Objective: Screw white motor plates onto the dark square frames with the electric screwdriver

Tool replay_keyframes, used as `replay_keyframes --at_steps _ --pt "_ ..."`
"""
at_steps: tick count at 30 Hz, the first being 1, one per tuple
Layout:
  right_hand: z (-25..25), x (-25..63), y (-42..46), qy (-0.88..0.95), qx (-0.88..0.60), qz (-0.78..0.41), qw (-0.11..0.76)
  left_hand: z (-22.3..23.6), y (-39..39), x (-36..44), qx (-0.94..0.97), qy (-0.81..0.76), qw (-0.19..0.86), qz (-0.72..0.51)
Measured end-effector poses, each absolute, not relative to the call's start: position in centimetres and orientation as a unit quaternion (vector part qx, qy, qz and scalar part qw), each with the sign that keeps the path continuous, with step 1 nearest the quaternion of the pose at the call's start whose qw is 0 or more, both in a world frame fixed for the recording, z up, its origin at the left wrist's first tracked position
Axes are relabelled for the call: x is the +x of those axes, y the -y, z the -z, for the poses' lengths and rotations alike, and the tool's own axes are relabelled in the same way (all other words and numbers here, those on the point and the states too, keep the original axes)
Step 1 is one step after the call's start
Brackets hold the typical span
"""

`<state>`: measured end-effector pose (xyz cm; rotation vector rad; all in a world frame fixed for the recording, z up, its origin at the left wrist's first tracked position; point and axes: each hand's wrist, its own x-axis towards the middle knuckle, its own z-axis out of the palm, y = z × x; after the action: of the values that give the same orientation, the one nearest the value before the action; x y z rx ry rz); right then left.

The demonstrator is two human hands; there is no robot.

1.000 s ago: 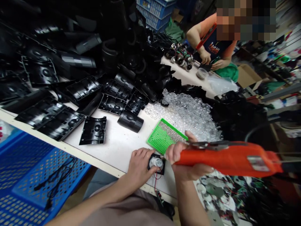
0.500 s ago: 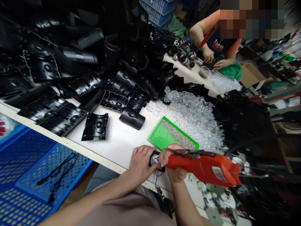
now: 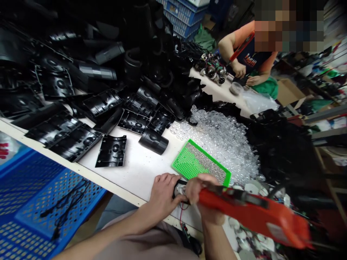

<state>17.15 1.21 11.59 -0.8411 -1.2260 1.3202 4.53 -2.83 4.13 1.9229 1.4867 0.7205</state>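
Note:
My right hand (image 3: 206, 196) is wrapped round the front end of a red-orange electric screwdriver (image 3: 252, 213), whose body is smeared by motion and lies off to the right. Beside it, my left hand (image 3: 165, 193) grips a small black plastic part (image 3: 179, 187) near the table's front edge, thumb and fingers round it. Something silvery shows in the part, and the screwdriver's tip end is close to it; whether they touch is hidden by my right fingers. A thin red wire (image 3: 181, 213) hangs below the part. Just beyond my hands lies a green perforated tray (image 3: 177, 162) holding many small screws.
Black curved shells (image 3: 112, 151) are strewn and piled at left and back. Clear plastic pieces (image 3: 222, 133) heap behind the tray. Wired parts (image 3: 252, 238) lie at right. A blue crate (image 3: 65, 195) stands below the table at left. Across the table, a person (image 3: 252, 54) works with both hands.
The screwdriver and my right hand have moved to the right and down, with the tool's rear end swinging lower. My left hand keeps hold of the black part. The view has shifted slightly.

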Motion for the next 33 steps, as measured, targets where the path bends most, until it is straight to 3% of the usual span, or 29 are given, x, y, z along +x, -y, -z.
replay_keyframes --at_steps 5,21,28,33 --pt "-11.2 16.6 -6.7 0.498 -0.302 -0.509 0.634 -4.6 2.6 4.5 0.726 -0.567 0.297 -0.25" --pt "-8.1 15.2 -8.9 0.511 -0.348 -0.532 0.579 -4.7 2.5 4.6 0.727 -0.572 0.298 -0.235" --pt "-13.2 16.3 -6.6 0.482 -0.291 -0.518 0.644 -4.6 2.6 4.6 0.728 -0.567 0.296 -0.247" --pt "-14.7 16.6 -1.7 0.485 -0.307 -0.533 0.622 -4.6 2.6 4.6 0.725 -0.568 0.299 -0.249"
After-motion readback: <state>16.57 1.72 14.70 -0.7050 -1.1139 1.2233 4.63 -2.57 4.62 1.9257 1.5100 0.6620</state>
